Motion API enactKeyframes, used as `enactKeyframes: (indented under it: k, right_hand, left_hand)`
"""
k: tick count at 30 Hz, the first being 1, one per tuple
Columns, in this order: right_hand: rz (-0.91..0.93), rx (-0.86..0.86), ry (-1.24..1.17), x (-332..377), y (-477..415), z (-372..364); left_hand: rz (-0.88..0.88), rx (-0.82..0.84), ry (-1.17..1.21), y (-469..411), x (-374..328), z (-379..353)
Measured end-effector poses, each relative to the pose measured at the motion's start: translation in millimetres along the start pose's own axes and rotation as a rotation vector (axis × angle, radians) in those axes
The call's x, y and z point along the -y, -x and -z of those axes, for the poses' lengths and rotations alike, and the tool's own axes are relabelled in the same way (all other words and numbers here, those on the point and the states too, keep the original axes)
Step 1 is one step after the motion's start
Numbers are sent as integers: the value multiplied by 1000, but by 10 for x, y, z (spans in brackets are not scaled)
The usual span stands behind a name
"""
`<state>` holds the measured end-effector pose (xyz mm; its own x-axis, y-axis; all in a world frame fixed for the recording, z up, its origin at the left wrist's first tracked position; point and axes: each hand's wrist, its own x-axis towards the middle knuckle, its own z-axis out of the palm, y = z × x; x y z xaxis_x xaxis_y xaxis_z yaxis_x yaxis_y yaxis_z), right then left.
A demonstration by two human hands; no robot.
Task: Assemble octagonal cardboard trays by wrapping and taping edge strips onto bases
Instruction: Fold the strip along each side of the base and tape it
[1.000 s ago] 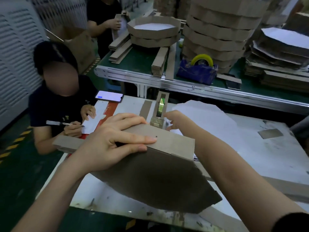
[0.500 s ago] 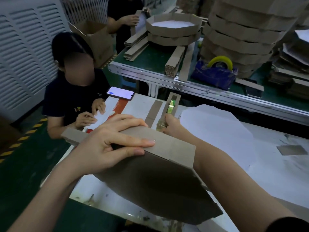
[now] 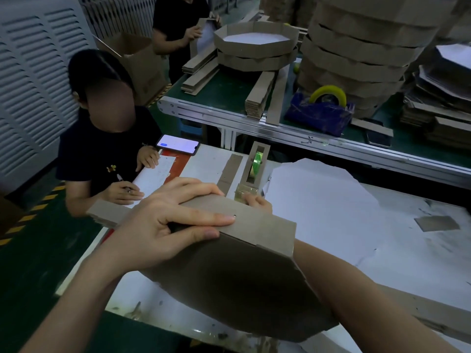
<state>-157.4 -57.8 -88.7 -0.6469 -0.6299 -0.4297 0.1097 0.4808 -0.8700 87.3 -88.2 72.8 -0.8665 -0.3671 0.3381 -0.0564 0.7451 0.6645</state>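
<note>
Head view: edge strip (image 3: 267, 225) was clamped onto the tilted base (image 3: 229, 289) by the left hand (image 3: 165, 225), near centre; tape dispenser (image 3: 257, 161) stood just beyond, touched by the right hand (image 3: 257, 201), whose grasp was hidden.

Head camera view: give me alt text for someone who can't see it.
A person's left hand holds a cardboard edge strip against a tilted octagonal base over a white table, while the right hand reaches to the tape dispenser behind it. Another person writes at the table's left; finished trays sit on the bench beyond.
</note>
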Motion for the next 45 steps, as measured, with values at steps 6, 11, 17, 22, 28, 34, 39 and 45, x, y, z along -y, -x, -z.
enactKeyframes:
  k: [6,11,17,22,28,34,39,45]
  right_hand:
    - [92,31,130,-8,60,165]
    - [42,17,306,-66,126,275]
    - [152,5,554,394,136,365]
    - [202,-6,477,1050,513,510]
    - [357,-69,325,1489,1317,694]
    - [421,-45,167,1550,1922,623]
    - [418,-59,165,1439,2227,621]
    - [408,-17,112,1268,2431,541]
  left_hand:
    - [-18,-3,5,3,14,-4]
    - [-31,-3,12,5,37,-5]
    - [-37,-14,-42,-49,63,-44]
    - [2,-16,-95,-102,-42,-85]
    - [47,-53,-146,-69,-169,-122]
    - [100,69,-64,-102,-208,-119]
    - [47,81,-28,-62,-198,-80]
    - [21,45,-24,18,-187,-71]
